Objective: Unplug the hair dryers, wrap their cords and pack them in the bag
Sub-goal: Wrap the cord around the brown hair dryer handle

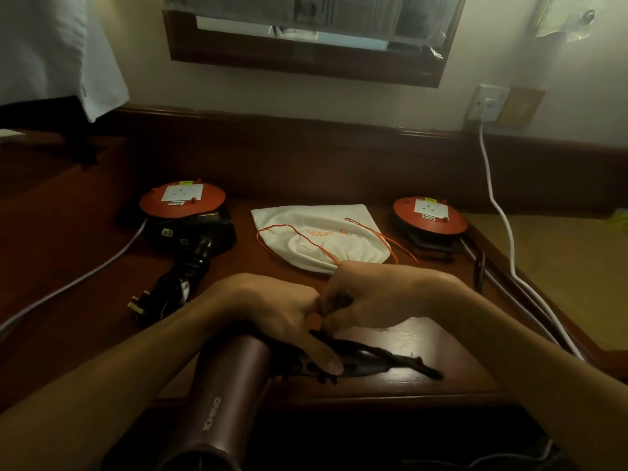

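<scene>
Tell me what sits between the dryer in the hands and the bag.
Nothing visible does. The dryer lies at the desk's near edge under the left hand and right hand; the bag lies just behind them, with only the hands over the gap. Its mouth looks drawn shut.

The white bag point(319, 237) bears orange lettering — too blurred to read.
</scene>
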The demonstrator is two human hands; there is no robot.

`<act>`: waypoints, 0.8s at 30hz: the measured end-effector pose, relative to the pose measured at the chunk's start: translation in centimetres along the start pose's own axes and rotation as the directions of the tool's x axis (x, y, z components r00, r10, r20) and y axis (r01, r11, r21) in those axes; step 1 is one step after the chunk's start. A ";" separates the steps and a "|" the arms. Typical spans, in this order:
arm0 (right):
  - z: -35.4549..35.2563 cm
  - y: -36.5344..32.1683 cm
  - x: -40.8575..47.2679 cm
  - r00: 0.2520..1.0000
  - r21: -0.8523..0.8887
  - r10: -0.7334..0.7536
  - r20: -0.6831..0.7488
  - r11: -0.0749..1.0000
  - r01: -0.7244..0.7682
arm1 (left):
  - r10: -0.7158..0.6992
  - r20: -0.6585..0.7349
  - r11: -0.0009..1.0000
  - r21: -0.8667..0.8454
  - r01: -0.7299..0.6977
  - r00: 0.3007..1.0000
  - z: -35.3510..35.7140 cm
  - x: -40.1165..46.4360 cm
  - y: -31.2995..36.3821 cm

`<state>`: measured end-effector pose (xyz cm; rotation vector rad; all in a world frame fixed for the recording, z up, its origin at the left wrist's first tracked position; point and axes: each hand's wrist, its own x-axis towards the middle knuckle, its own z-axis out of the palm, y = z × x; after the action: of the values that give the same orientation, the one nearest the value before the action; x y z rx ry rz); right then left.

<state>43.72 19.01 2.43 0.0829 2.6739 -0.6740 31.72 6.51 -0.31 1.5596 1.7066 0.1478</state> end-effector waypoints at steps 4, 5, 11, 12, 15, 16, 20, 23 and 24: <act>-0.4 -1.8 -2.5 0.998 0.107 0.033 0.048 0.994 -0.038 | -0.016 -0.006 1.000 0.022 0.016 1.000 -1.5 -0.7 -2.0; -0.4 -1.9 -3.1 0.999 0.160 0.036 0.027 0.986 -0.040 | -0.015 -0.015 1.000 -0.002 0.015 1.000 -2.0 -1.0 -2.5; 2.4 -0.6 -4.7 0.956 0.509 -0.084 -0.280 0.832 0.222 | 0.081 -0.238 0.962 -0.235 -0.138 0.968 -4.2 -3.3 -4.9; 3.4 0.0 -4.3 0.949 0.525 -0.113 -0.294 0.811 0.259 | 0.099 -0.247 0.951 -0.262 -0.165 0.964 -4.3 -3.5 -4.8; 5.5 2.0 -2.6 0.968 0.596 -0.166 -0.188 0.764 0.247 | 0.130 -0.219 0.947 -0.260 -0.186 0.967 -4.0 -3.3 -4.0; 5.8 2.4 -2.2 0.975 0.635 -0.170 -0.141 0.740 0.221 | 0.135 -0.205 0.948 -0.257 -0.186 0.970 -3.7 -3.0 -3.7; 6.7 3.8 -0.6 0.991 0.664 -0.125 -0.041 0.738 0.121 | 0.093 -0.153 0.952 -0.276 -0.133 0.984 -2.9 -2.6 -3.0; 7.0 6.2 0.8 0.995 0.575 -0.095 -0.016 0.813 0.087 | 0.054 -0.017 0.962 -0.267 -0.057 0.998 -2.2 -2.3 -2.5; 6.6 6.4 1.2 0.995 0.521 -0.103 0.009 0.850 0.083 | 0.042 0.015 0.967 -0.251 -0.037 0.999 -1.8 -2.0 -2.1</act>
<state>45.82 21.55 -6.28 0.0832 2.3959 -1.4045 28.79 5.00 0.68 1.4024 1.5741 0.3545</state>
